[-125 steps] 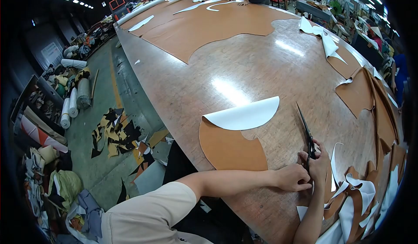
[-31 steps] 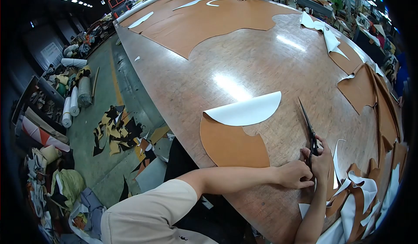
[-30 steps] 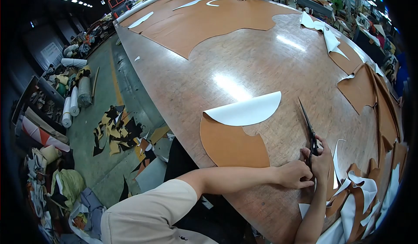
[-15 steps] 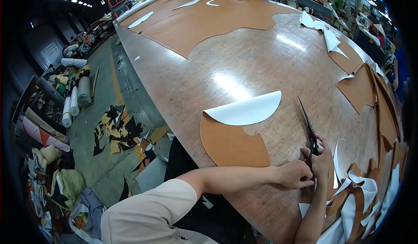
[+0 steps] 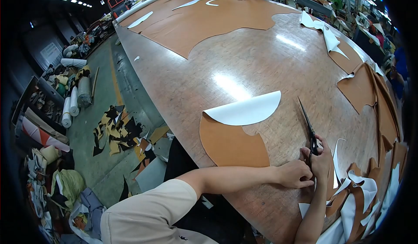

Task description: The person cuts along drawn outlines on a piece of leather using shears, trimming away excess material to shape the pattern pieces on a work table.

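Black scissors (image 5: 310,128) are held by their handles in my right hand (image 5: 321,159), with the blades together and pointing away over the table. My left hand (image 5: 296,173) is curled closed right beside my right hand, near the scissor handles; whatever its fingers may hold is hidden. To the left of the scissors lies a brown leather piece (image 5: 233,146), its far part folded over to show the white underside (image 5: 246,109). Brown and white offcuts (image 5: 363,191) are heaped just right of my right forearm.
A large brown hide (image 5: 213,20) covers the far part of the table (image 5: 174,83). More leather (image 5: 363,87) hangs along the right edge. Other people's hands rest at the far edge. Scraps (image 5: 117,131) and rolls (image 5: 85,89) are on the floor at left.
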The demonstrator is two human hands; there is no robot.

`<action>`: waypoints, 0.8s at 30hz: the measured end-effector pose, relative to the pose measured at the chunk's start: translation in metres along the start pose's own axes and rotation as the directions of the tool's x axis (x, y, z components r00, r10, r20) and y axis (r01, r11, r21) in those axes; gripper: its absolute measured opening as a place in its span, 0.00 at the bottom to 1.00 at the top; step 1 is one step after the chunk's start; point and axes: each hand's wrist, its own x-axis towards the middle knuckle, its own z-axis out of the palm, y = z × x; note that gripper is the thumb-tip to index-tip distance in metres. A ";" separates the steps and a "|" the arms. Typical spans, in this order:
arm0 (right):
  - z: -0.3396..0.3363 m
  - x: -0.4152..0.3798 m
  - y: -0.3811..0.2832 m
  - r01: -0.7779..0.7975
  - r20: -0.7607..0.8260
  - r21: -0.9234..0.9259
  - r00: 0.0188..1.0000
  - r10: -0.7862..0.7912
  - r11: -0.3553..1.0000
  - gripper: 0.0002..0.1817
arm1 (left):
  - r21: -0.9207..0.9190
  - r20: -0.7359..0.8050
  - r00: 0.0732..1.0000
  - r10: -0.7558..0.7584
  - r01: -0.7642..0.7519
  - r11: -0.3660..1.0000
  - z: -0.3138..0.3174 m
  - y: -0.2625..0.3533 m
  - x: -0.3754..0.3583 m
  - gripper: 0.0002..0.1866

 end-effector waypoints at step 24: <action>-0.001 0.000 -0.003 0.001 -0.005 -0.014 1.000 -0.001 1.000 0.35 | 0.009 0.005 1.000 -0.026 0.026 1.000 -0.004 0.004 0.001 0.22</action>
